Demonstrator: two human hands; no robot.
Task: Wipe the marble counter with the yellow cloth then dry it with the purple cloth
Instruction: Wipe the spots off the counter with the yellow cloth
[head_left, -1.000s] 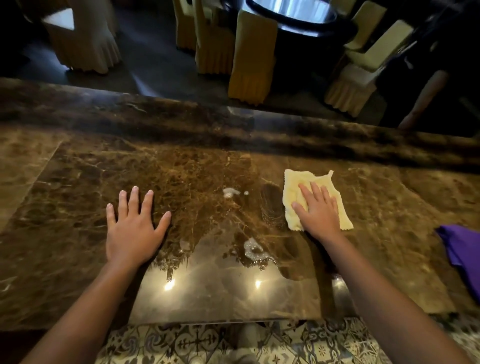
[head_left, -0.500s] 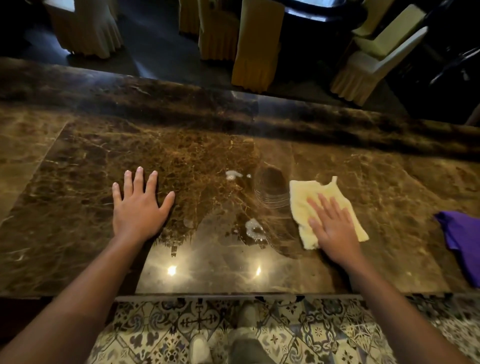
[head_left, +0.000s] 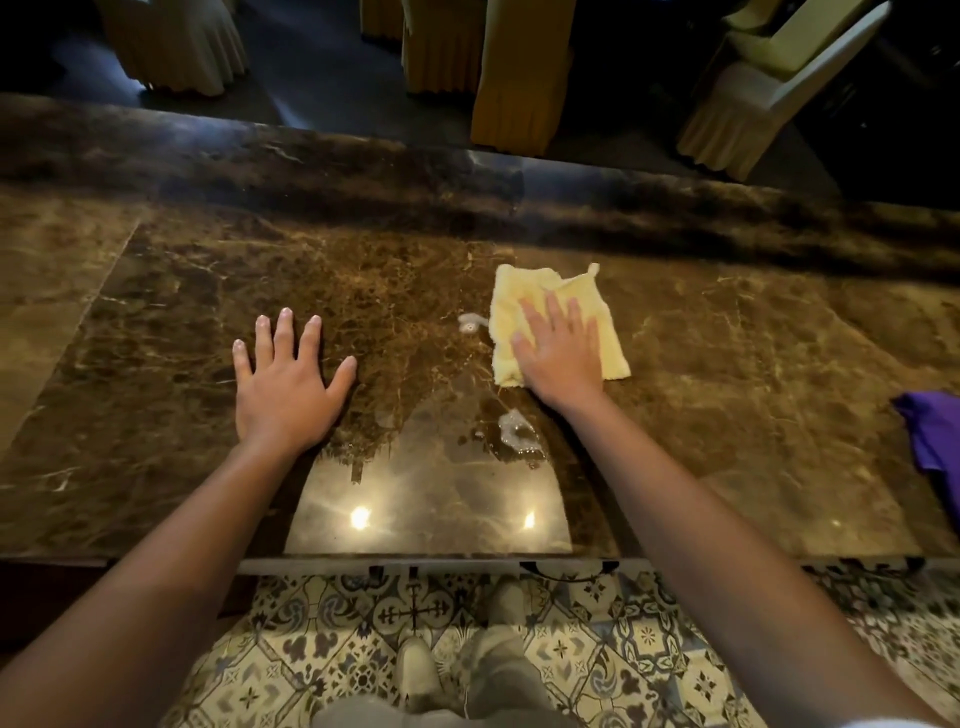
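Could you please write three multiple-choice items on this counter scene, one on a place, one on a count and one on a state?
1. Where does the purple cloth lie?
A. At the counter's right edge of view
B. Under the left hand
C. On the tiled floor

2. How many foamy wet patches show on the marble counter between the hands?
A. None
B. Two
C. Five

3. What is the right hand doing?
A. Lifting the yellow cloth in the air
B. Pressing flat on the yellow cloth
C. Holding the purple cloth

Answers: 1 A, it lies far right, untouched. 2 B, one beside the yellow cloth, one nearer the person. 3 B, fingers spread over it; the left hand rests bare on marble.
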